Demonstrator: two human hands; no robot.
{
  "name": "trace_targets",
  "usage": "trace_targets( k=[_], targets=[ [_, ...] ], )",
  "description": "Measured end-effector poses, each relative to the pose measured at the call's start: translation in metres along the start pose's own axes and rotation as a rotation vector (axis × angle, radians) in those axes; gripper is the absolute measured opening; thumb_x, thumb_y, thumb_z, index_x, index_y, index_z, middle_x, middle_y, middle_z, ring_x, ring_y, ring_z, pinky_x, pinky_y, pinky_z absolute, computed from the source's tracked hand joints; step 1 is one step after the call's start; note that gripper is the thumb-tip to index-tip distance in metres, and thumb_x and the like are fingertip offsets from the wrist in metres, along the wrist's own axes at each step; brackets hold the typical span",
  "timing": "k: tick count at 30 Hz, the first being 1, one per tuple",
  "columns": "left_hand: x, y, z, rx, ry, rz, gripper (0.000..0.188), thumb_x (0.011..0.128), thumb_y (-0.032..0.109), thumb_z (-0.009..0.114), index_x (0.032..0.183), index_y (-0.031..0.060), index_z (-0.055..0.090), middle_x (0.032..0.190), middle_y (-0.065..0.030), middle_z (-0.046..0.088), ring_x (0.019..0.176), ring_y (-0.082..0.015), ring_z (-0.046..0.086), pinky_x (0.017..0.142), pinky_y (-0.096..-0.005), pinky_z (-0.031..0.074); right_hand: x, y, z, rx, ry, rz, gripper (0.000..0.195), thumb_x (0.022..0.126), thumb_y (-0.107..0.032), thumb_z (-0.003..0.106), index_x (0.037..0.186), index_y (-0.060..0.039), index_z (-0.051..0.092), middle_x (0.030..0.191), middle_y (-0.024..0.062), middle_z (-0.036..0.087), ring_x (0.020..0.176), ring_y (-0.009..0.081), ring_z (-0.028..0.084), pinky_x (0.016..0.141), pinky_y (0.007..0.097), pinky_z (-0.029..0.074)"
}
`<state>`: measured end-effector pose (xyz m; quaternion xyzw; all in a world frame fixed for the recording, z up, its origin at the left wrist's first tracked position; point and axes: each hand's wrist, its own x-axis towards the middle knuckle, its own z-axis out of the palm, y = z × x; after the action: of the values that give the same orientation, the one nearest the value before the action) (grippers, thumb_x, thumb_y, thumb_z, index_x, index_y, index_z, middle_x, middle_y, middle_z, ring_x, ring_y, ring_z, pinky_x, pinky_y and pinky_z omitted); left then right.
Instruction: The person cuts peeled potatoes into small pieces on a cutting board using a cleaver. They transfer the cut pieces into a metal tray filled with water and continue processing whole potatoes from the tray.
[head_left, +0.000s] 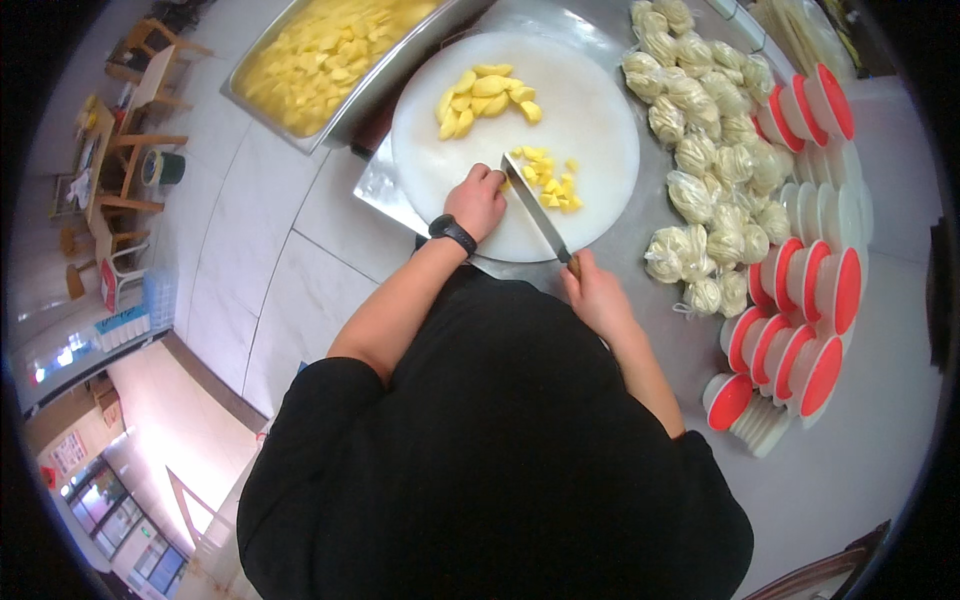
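Note:
On a round white cutting board (600, 135), my left hand (477, 201), with a black watch at its wrist, holds a yellow piece, probably potato, mostly hidden under the fingers. My right hand (596, 292) grips the wooden handle of a kitchen knife (536, 210); its blade lies across the board beside my left fingertips. Small cut yellow chunks (553, 184) are to the right of the blade. Farther up the board rests a group of larger peeled yellow pieces (487, 94), apart from the chunks.
A deep metal pan (330, 139) of yellow pieces in liquid stands at the upper left. Many plastic-wrapped noodle bundles (694, 142) lie on the metal table (652, 330) to the right. Beyond them are stacked containers (814, 367), some red-faced. Wooden stools (154, 75) stand far left.

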<state>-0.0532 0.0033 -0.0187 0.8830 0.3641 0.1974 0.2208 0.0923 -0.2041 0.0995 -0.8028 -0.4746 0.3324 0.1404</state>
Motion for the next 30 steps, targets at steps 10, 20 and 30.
trace_targets(
  k=[10, 20, 30],
  targets=[
    [0.017, -0.009, -0.034, -0.125, -0.088, 0.013, 0.018, 0.085, 0.008, 0.064, 0.1, 0.0103, 0.072, 0.103, -0.0114, 0.063, 0.089, -0.0342, 0.068, 0.078, -0.0458, 0.057, -0.002, -0.008, -0.007, 0.034, -0.032, -0.002, 0.028, 0.102, -0.026, 0.059, 0.113, -0.0022, 0.048, 0.089, 0.0336, 0.068, 0.086, 0.0541, 0.065, 0.075, 0.0606, 0.05],
    [0.008, -0.003, -0.014, -0.232, 0.026, -0.104, 0.015, 0.086, 0.009, 0.064, 0.1, 0.0056, 0.07, 0.099, -0.0152, 0.065, 0.088, -0.0383, 0.067, 0.079, -0.0471, 0.057, 0.009, -0.008, -0.005, 0.049, -0.103, 0.043, 0.03, 0.103, -0.028, 0.059, 0.116, -0.0035, 0.048, 0.092, 0.0343, 0.068, 0.09, 0.0547, 0.064, 0.078, 0.0598, 0.05],
    [0.057, -0.033, -0.043, 0.049, 0.225, -0.153, 0.024, 0.086, 0.023, 0.073, 0.103, 0.0068, 0.069, 0.106, -0.0155, 0.063, 0.097, -0.0369, 0.064, 0.082, -0.0468, 0.055, 0.0, -0.004, -0.009, 0.163, -0.036, -0.014, 0.032, 0.102, -0.032, 0.061, 0.116, -0.0043, 0.052, 0.093, 0.0293, 0.069, 0.091, 0.0517, 0.065, 0.076, 0.056, 0.052]
  ],
)
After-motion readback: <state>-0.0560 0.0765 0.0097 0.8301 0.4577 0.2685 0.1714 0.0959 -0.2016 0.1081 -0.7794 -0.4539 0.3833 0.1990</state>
